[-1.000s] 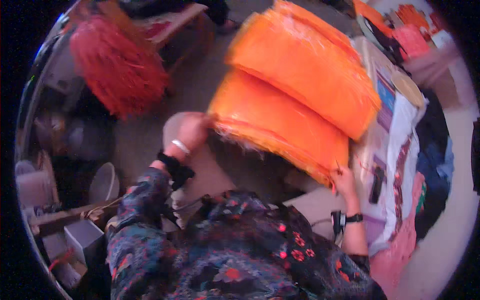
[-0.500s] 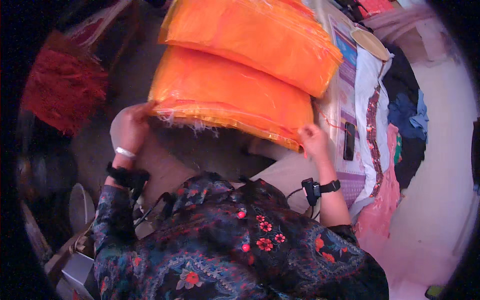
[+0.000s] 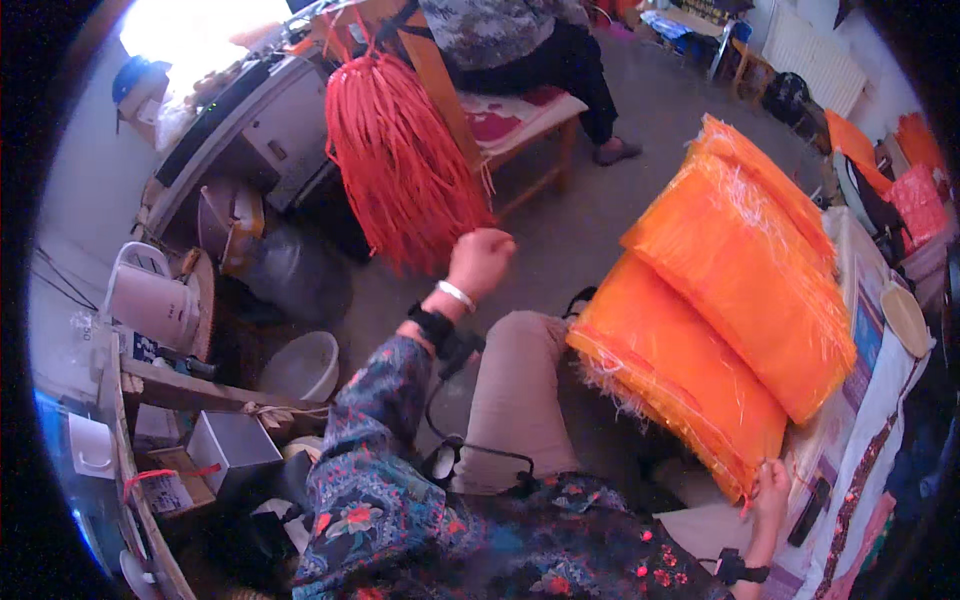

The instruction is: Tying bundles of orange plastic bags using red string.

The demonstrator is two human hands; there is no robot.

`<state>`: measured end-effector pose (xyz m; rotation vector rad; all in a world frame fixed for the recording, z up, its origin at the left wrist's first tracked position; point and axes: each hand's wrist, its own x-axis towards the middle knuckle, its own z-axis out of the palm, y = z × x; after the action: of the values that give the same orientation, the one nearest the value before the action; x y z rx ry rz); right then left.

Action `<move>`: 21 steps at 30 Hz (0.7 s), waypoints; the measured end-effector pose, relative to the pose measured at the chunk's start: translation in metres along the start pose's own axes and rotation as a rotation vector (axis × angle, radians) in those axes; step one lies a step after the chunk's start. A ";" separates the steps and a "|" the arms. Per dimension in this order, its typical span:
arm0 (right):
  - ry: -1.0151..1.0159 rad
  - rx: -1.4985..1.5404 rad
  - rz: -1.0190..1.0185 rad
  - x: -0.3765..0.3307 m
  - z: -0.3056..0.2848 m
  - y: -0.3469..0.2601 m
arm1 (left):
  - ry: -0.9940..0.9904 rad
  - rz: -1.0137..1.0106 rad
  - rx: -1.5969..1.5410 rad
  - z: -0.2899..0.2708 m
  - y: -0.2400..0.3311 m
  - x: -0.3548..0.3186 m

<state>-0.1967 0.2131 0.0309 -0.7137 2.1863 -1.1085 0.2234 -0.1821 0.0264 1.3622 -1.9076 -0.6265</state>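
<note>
A folded stack of orange woven plastic sacks with frayed whitish edges lies over my lap and the table's edge at the right. My right hand is closed in a pinch at its near corner, where a bit of red strip shows by the fingers. A thick bundle of red strips hangs from a wooden post at the upper middle. My left hand is at the bundle's lower right end, its fingers curled closed. Whether a strip lies within them is hidden.
Another person sits on a bench beyond the red bundle. To the left are a pale basin, a white bucket and a grey box. A phone lies on the table at right.
My view has swung left and up. My left hand has let go of the sacks' left corner and moved to the hanging red bundle. My right hand stays at the sacks' near right corner.
</note>
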 end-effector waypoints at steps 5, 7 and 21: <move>-0.164 -0.042 0.038 -0.013 0.032 -0.008 | 0.120 0.349 0.966 -0.074 -0.045 0.077; -0.189 -0.048 0.038 -0.012 0.037 -0.007 | 0.225 0.616 1.240 -0.086 -0.050 0.098; -0.396 0.211 -0.009 -0.015 0.089 -0.054 | -0.203 0.419 -0.015 0.017 0.055 -0.039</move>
<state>-0.1137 0.1484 0.0362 -0.7741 1.7089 -1.0776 0.1854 -0.1276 0.0454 0.8725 -2.2574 -0.5807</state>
